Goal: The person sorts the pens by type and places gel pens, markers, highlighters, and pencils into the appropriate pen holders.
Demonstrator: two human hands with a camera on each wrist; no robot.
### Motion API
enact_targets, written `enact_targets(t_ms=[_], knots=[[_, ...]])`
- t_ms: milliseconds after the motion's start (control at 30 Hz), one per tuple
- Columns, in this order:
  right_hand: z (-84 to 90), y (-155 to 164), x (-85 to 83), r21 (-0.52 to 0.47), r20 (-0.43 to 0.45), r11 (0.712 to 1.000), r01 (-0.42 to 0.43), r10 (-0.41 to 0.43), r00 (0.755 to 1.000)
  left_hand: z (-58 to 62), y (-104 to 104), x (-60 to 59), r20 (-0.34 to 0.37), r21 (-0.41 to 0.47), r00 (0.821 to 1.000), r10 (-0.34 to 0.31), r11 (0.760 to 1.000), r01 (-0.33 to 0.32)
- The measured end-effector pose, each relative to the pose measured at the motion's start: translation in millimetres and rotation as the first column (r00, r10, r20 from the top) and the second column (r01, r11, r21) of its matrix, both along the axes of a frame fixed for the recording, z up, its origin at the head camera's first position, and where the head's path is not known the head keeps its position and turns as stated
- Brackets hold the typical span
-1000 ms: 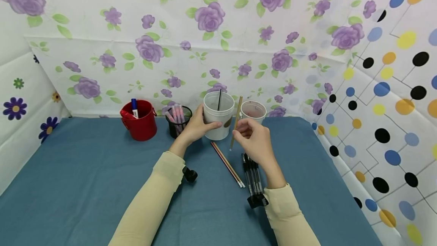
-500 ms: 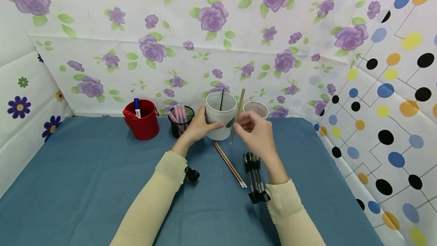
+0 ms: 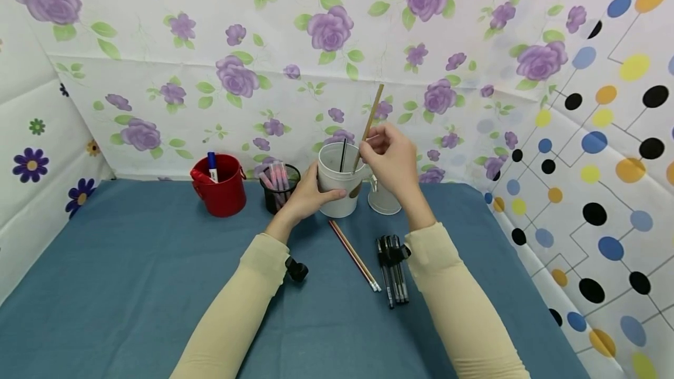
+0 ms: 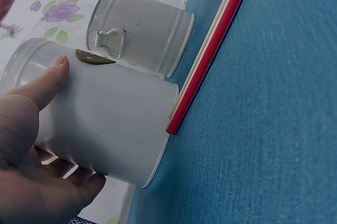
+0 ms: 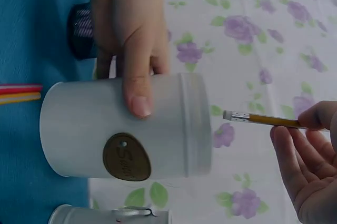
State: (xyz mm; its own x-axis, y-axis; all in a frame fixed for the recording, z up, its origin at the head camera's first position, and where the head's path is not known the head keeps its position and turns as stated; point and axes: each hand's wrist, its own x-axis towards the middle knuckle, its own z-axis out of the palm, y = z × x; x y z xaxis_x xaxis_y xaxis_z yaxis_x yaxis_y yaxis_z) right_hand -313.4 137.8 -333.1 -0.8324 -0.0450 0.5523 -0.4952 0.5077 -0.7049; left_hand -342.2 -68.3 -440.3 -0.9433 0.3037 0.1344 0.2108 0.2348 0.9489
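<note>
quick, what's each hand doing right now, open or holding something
Left hand: holding the white cup by its side.
Right hand: pinching a pencil over the cup's rim.

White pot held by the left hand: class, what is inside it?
A black pen stands in the white pot. The pot's wall hides its bottom, so anything lower cannot be seen.

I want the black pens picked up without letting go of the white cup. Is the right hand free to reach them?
Probably not yet: the right hand pinches a pencil over the white cup. The black pens lie uncovered beside its forearm.
</note>
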Motion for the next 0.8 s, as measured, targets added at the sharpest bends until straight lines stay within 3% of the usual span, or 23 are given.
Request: enact_targets(t_ms=[133,333,467,800], knots=[[-1.4,-9,-18.1,-0.003,0.000,1.000,0.015,-0.015,1.000,18.6,1,12.7,0.016,0.015,1.000,-0.018,1.000,0.018],[-7.8,-20,-36.6,0.002,0.001,0.999,0.047,-0.047,0.999,13.7,1,7.5,-0.019,0.011,0.999,-0.026,1.000,0.026],[-17.2,-24,-45.9,0.050,0.038,0.997,0.053,-0.055,0.998,14.6,1,9.5,-0.005,0.015,1.000,-0.026,1.000,0.026],[-33.1,-25,-50.8,0.152,0.103,0.987,0.061,-0.077,0.992,16.5,-1,10.0,0.009,0.042,0.999,-0.043,0.998,0.043]])
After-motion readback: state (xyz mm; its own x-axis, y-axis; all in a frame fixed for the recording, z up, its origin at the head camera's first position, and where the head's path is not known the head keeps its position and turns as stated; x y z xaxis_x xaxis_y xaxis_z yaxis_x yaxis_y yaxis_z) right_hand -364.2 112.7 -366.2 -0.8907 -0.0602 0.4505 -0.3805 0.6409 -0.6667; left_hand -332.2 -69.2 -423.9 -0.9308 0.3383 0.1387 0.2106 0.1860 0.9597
